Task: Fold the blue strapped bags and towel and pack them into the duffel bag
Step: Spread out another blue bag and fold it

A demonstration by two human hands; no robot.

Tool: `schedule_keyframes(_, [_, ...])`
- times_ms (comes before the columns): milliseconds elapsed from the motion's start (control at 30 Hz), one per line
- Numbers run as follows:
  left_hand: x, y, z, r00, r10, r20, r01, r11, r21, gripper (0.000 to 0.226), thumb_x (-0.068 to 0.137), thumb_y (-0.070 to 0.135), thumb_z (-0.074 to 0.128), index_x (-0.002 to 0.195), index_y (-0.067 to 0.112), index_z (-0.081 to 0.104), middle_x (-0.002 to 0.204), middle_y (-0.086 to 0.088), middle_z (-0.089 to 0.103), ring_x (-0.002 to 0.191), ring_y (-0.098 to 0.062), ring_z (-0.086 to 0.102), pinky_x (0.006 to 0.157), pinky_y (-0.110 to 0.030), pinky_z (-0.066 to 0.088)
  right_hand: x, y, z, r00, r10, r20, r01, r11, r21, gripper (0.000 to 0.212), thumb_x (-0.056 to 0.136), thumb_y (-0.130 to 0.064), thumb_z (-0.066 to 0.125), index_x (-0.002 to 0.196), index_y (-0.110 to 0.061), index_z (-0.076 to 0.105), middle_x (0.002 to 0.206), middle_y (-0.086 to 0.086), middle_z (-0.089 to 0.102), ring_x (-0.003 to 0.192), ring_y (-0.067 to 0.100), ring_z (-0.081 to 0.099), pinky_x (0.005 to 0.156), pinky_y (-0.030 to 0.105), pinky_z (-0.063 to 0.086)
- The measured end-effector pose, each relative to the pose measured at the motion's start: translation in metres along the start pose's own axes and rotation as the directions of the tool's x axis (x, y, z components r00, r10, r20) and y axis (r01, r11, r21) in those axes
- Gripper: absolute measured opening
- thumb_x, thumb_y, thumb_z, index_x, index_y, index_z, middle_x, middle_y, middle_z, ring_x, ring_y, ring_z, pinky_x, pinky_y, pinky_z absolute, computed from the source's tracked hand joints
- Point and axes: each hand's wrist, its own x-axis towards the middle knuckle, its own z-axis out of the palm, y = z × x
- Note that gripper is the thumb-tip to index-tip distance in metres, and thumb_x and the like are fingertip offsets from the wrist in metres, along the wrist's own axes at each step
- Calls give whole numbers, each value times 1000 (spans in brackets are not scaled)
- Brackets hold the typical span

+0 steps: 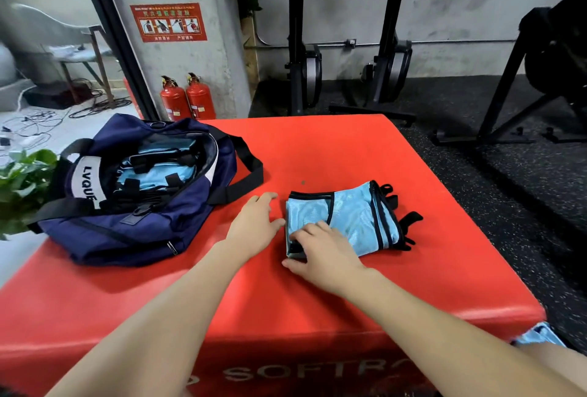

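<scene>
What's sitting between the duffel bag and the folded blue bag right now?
In the head view, only the left hand, flat on the red box, lies between the duffel bag and the folded blue bag.

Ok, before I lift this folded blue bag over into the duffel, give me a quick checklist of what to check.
1. Blue bag folded flat on the red box: ok.
2. Straps tucked in: not ok, they stick out at the right edge.
3. Right hand on the bag: ok, fingers at its near left corner.
4. Left hand gripping: not ok, it lies open beside the bag.
5. Duffel bag open: ok.
6. Room left inside: cannot tell, blue items already fill the opening.
</scene>
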Motion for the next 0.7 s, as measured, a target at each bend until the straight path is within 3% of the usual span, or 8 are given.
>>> schedule_keyframes(100, [4,-3,-3,997,53,48,-51,998,-36,70,84,14,70,145,31,42,127,0,51,108,-17,55,99,-35,46,8,-3,7,999,47,13,-47,999,-23,43,95,-50,53,123,-19,63,119,2,58,118,25,49,98,39,42])
schedule_keyframes(167, [7,-6,-6,974,150,168,-144,988,-48,82,74,15,65,146,45,38,144,2,44,129,-18,44,110,-41,38,11,2,6,999,37,9,-37,999,14,35,98,-44,52,120,-20,66,115,3,61,116,25,53,95,38,44])
schedule_keyframes(267, [3,-4,-12,935,184,304,-197,980,10,82,62,31,61,138,59,42,158,7,27,148,-21,17,116,-59,24,8,15,-1,999,25,29,-32,963,268,25,99,-38,57,113,-21,69,109,0,64,108,18,58,92,33,45])
schedule_keyframes(367, [-5,7,-11,902,197,384,-245,966,81,71,68,35,72,134,54,51,164,7,15,152,-15,-2,116,-58,11,-6,31,-16,999,26,47,-46,864,501,15,97,-33,64,105,-22,72,101,-11,68,90,4,59,83,21,42])
schedule_keyframes(433, [-7,12,-8,901,228,370,-281,955,96,68,71,36,75,134,51,53,165,7,11,152,-12,-7,117,-54,7,-20,38,-31,996,49,76,-85,807,585,11,96,-29,66,103,-22,73,91,-21,69,81,-2,59,74,13,41])
schedule_keyframes(533, [-4,15,-1,924,297,243,-328,939,100,55,74,34,75,125,47,61,164,7,17,153,-12,-3,119,-53,13,-42,54,-44,990,62,125,-130,736,664,8,96,-21,68,101,-19,73,79,-28,66,68,-9,57,67,7,38])
schedule_keyframes(700, [-2,24,2,902,403,158,-399,915,-55,26,71,34,69,95,43,70,152,9,41,149,-12,18,115,-55,27,-72,90,-64,980,135,148,-200,617,761,8,93,-14,71,96,-20,75,90,5,72,79,6,58,76,21,44])
